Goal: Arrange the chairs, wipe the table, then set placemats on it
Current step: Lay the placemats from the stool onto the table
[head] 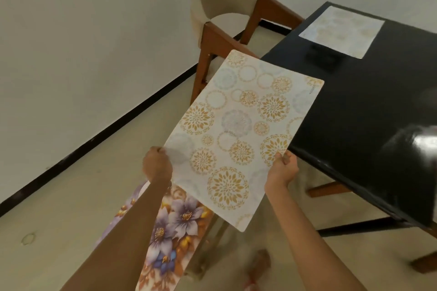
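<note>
I hold a white placemat [238, 130] with gold and grey flower circles in the air, its far corner over the near left edge of the glossy black table [369, 111]. My left hand [157, 165] grips its left edge. My right hand [282, 169] pinches its right edge, thumb on top. A second placemat [343, 30] of the same pattern lies flat on the far end of the table. A beige padded chair [227, 12] with brown wooden legs stands at the table's far left corner, near the wall.
White walls with a black skirting line run along the left and back. The floor [78, 215] is beige. Wooden table legs [328, 189] show under the table on the right. My flowered garment and a foot are below the mat.
</note>
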Available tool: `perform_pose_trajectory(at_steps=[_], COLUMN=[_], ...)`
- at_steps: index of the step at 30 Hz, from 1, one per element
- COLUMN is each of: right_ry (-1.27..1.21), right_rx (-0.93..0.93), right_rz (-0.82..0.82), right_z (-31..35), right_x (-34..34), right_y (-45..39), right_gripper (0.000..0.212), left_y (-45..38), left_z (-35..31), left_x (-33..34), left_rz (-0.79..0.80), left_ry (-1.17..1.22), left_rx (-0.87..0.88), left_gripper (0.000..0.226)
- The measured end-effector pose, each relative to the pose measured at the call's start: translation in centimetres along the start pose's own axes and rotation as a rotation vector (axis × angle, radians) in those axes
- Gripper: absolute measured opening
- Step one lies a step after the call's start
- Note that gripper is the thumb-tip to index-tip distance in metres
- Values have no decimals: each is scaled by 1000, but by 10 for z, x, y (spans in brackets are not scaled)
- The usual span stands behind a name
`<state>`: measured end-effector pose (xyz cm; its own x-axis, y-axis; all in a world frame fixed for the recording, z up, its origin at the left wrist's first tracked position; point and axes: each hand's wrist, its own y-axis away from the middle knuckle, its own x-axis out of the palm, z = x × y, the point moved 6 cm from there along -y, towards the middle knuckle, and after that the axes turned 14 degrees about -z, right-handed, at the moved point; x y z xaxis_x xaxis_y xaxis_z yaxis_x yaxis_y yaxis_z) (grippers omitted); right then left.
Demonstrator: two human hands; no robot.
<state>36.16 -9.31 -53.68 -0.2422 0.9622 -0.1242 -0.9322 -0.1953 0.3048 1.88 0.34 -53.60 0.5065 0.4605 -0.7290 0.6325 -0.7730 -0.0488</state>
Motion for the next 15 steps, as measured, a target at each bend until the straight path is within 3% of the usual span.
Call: perform_pose_trajectory(at_steps=[4, 9, 15], right_ry=[7, 49, 43], right_rx=[15, 37, 81], right_rz=[-99, -211, -258], right_z=[33, 75, 112], right_x=[3, 14, 51], right_y=[-68, -150, -246], right_gripper=[23, 26, 27], left_y=[6, 14, 21], left_z=[-67, -144, -213], left_x=[37, 114, 196], left_rz=[129, 322, 306], left_ry=[177, 295, 534], left_rx=[36, -45, -376], left_gripper=[20, 14, 30])
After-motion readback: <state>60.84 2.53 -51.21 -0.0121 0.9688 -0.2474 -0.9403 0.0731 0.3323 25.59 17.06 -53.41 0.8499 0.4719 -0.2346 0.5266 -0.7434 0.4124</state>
